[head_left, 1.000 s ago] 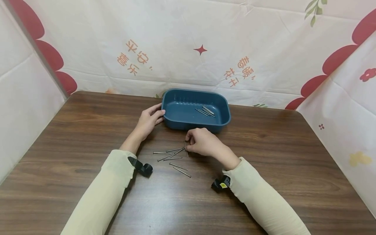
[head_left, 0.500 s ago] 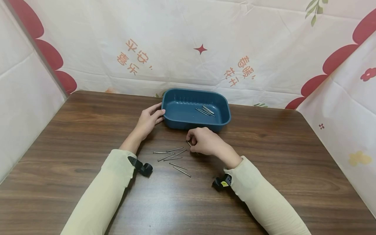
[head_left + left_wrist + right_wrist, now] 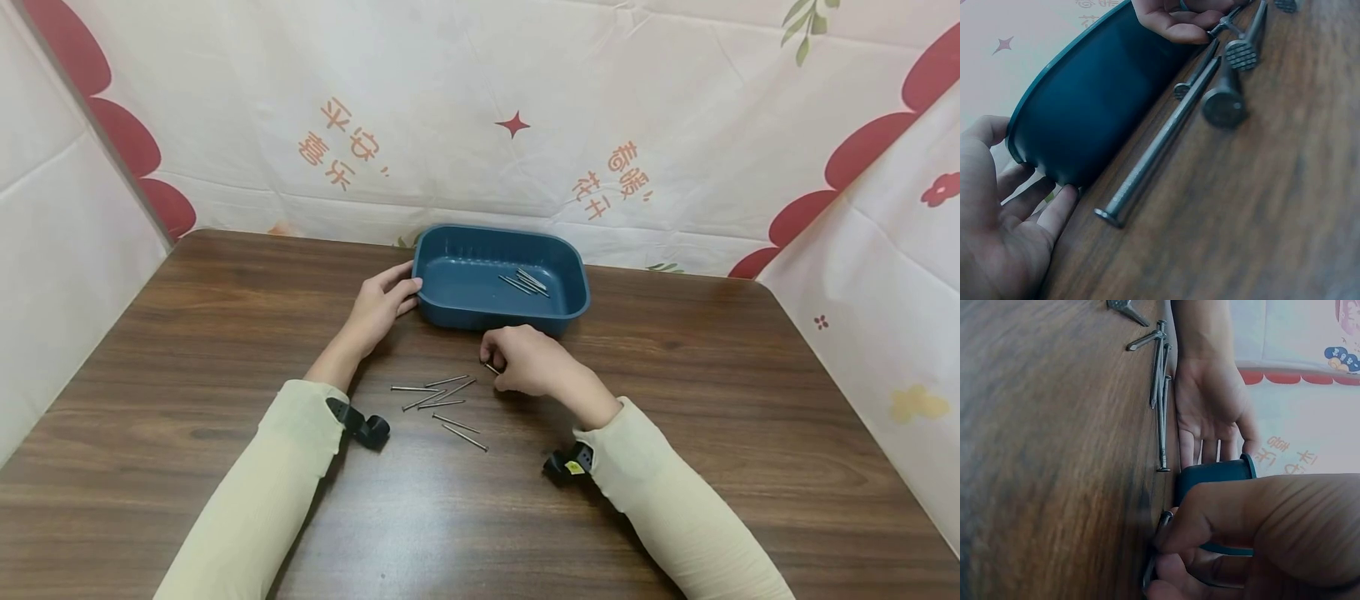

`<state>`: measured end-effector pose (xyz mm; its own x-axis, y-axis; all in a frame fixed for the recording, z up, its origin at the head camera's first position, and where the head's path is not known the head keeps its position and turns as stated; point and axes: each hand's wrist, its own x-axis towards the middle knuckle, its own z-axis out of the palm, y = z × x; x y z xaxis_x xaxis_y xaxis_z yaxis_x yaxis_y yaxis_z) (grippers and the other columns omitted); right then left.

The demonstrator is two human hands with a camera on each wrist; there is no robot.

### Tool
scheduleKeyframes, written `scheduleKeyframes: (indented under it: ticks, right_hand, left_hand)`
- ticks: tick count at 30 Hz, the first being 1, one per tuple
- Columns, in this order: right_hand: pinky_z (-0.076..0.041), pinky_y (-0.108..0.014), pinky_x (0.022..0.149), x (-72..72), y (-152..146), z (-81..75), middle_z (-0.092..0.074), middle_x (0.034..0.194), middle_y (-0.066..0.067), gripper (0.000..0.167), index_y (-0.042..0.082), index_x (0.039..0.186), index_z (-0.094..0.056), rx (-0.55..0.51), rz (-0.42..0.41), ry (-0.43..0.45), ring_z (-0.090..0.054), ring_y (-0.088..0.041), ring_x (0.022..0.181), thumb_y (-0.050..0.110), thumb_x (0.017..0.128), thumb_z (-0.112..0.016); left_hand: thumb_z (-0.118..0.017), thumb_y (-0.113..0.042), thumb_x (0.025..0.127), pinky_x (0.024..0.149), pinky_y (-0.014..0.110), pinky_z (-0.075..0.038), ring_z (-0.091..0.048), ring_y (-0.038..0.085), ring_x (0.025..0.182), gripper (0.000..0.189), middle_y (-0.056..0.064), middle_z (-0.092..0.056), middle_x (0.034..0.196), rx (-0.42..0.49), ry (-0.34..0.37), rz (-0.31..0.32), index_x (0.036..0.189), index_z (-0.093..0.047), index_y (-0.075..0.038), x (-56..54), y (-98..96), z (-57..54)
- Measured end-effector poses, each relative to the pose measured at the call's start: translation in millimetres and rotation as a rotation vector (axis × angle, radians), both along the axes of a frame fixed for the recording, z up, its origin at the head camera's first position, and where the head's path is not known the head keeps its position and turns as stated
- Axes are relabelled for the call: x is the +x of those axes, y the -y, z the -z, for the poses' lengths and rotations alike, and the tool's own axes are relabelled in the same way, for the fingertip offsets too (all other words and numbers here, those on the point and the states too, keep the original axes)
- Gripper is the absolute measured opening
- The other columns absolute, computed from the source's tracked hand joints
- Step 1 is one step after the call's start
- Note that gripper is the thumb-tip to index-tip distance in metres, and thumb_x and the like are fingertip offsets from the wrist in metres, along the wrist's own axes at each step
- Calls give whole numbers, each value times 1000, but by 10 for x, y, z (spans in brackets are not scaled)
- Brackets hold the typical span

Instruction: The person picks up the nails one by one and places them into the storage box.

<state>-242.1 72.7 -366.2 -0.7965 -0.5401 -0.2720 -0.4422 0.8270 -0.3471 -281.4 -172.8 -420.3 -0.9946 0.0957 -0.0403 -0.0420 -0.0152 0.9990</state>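
Your right grip (image 3: 527,360) pinches a nail (image 3: 491,367) near the blue tub (image 3: 487,319); your left grip (image 3: 377,312), fingers extended, touches its left end. Only the head view reveals nails (image 3: 533,282) inside.

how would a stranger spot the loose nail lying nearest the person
Find the blue tray on the brown table, then the loose nails on the person's side of it. The wanted nail lies closest to the person. In the head view, its head is at the right end; its nearest neighbour's is left.
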Motion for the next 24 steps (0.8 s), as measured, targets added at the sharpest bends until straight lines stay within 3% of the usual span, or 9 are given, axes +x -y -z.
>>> scheduleKeyframes:
  ticks: [14, 24]
  right_hand:
    - [-41, -27, 59, 10, 28, 16, -59, 83, 1, 27, 18, 95, -62, 50, 28, -16, -54, -16, 72, 7, 76, -79]
    - [-43, -27, 63, -7, 7, -1, -61, 86, 1, 24, 18, 97, -64, 10, 22, -9, -55, -15, 75, 8, 80, -77]
  left_hand:
    - [-55, -23, 104, 110, 32, -52, -54, 27, 139, 56, 15, -43, 159, 3, -1, 1, 156, -39, -7, 2, 4, -3]
    - [-54, -22, 104, 111, 34, -51, -53, 28, 139, 56, 15, -43, 158, 9, -9, 4, 156, -39, -6, 6, 6, -5]
